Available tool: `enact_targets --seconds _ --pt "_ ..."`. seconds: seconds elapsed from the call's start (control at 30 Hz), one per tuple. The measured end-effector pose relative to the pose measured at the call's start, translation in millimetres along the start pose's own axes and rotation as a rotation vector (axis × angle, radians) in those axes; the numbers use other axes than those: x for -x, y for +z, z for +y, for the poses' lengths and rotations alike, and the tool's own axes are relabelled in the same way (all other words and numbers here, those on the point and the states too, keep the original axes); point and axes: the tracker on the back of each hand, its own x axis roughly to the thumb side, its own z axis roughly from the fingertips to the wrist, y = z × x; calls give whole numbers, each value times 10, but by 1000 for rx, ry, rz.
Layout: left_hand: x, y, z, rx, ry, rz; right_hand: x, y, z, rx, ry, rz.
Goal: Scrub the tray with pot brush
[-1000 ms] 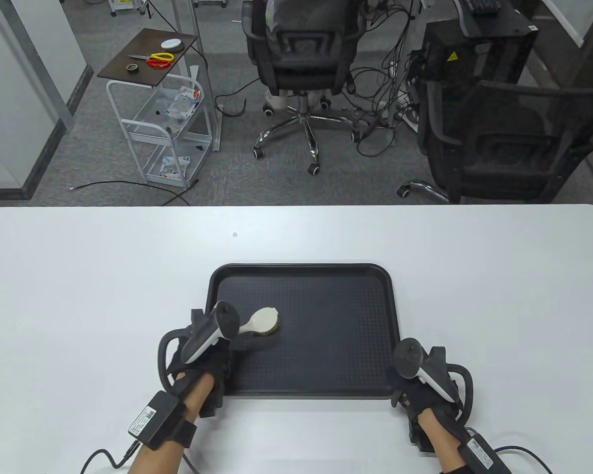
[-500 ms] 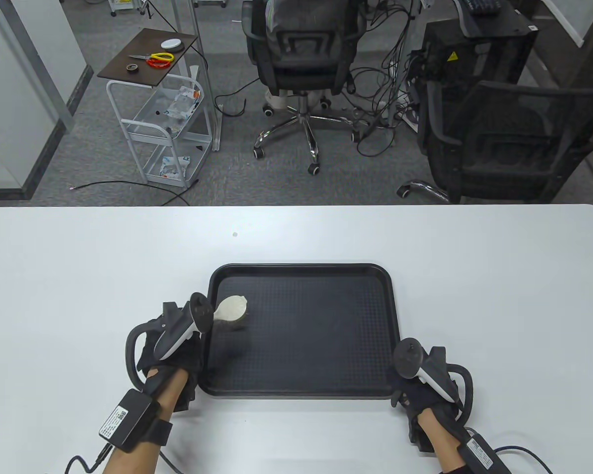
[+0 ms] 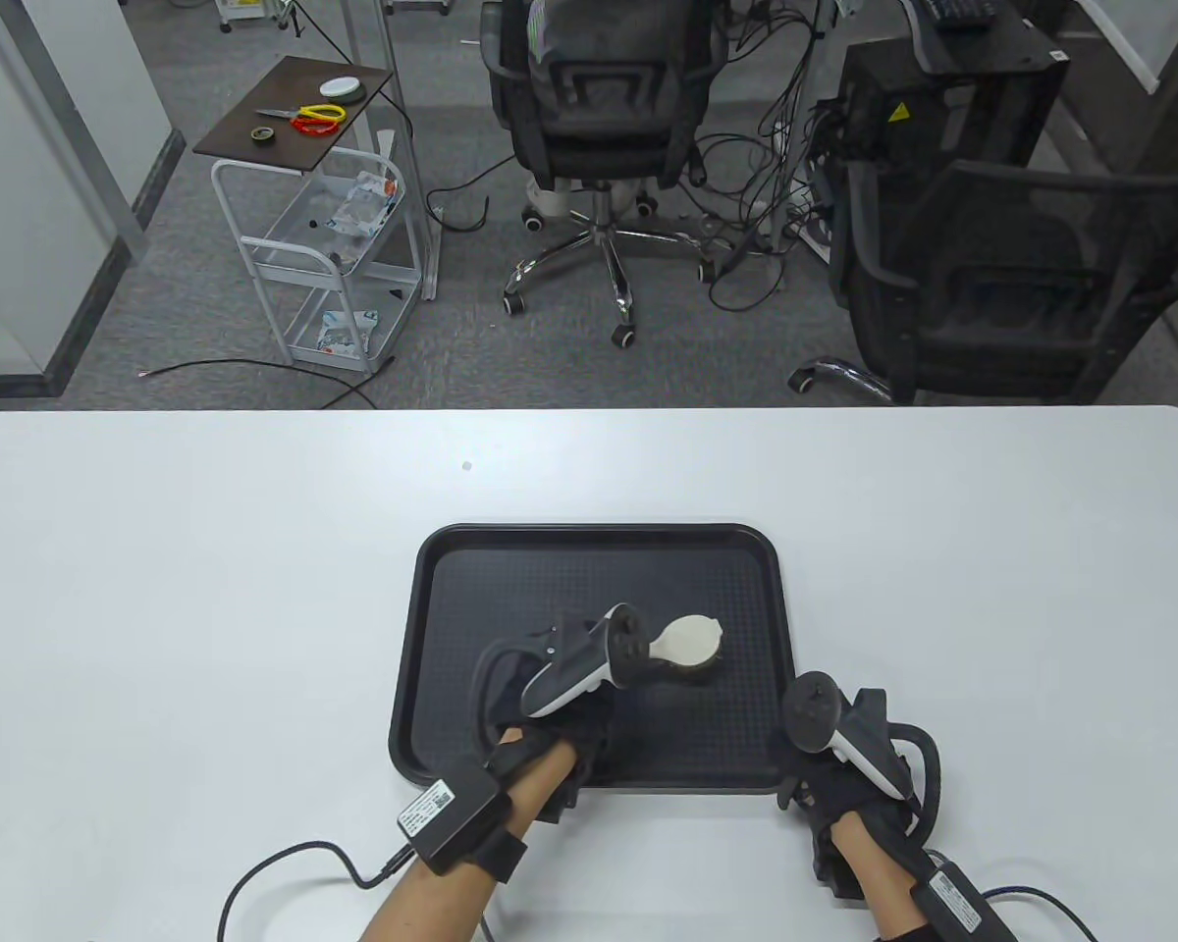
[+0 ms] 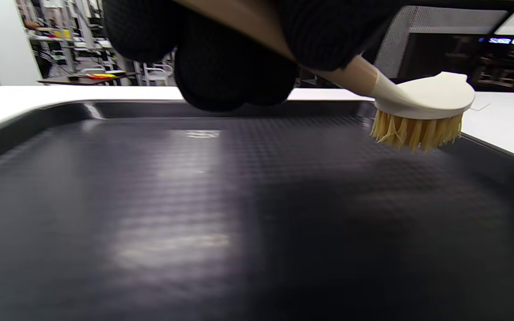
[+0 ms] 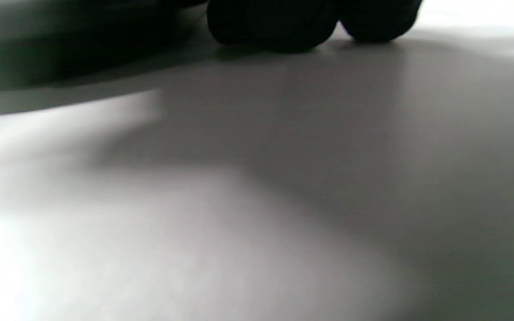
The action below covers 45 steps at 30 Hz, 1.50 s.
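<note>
The black tray (image 3: pixel 599 531) lies on the white table. My left hand (image 3: pixel 574 692) grips the handle of the pot brush (image 3: pixel 692 640), whose cream head sits bristles-down on the tray floor, right of centre. In the left wrist view the yellow bristles of the brush (image 4: pixel 422 96) touch the tray (image 4: pixel 150 200) near its far right rim, below my gloved fingers (image 4: pixel 234 76). My right hand (image 3: pixel 825 775) rests at the tray's near right corner. In the right wrist view its fingertips (image 5: pixel 275 22) rest on the table (image 5: pixel 239 200) beside the dark tray rim (image 5: pixel 60 58).
Cables from both wrist units trail over the table's near edge (image 3: pixel 285 873). A small dot (image 3: pixel 466 466) marks the table beyond the tray. Office chairs (image 3: pixel 599 118) and a cart (image 3: pixel 324 226) stand on the floor behind the table.
My left hand swept the brush left to the tray's left rim, then right across the floor to right of centre. The right hand and the tray have stayed put.
</note>
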Motion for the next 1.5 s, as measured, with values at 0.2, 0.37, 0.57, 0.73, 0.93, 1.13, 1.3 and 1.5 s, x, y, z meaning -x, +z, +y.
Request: enact_targets --seconds 0.2,0.37,0.57,0.73,0.93,1.13,1.3,1.5 --pt "-372 -66 -97 9 13 -51 1 0 1 0 -1 0" --pt "-346 -54 -151 48 12 -45 3 0 0 -2 -2 -1" --pt "101 55 -258 24 10 33 3 0 1 -2 -3 -2" --pt "768 267 -290 39 8 138 3 0 1 -3 -2 -1" --pt "1647 535 -307 65 28 314 4 -1 1 -2 -3 -1" --pt "2210 746 -295 59 17 449 2 -1 0 -2 -3 1" --pt "2154 794 -108 8 5 431 1 -2 0 -1 -3 1" --pt "1603 650 81 -72 -36 280 -1 -1 -1 -2 -1 1"
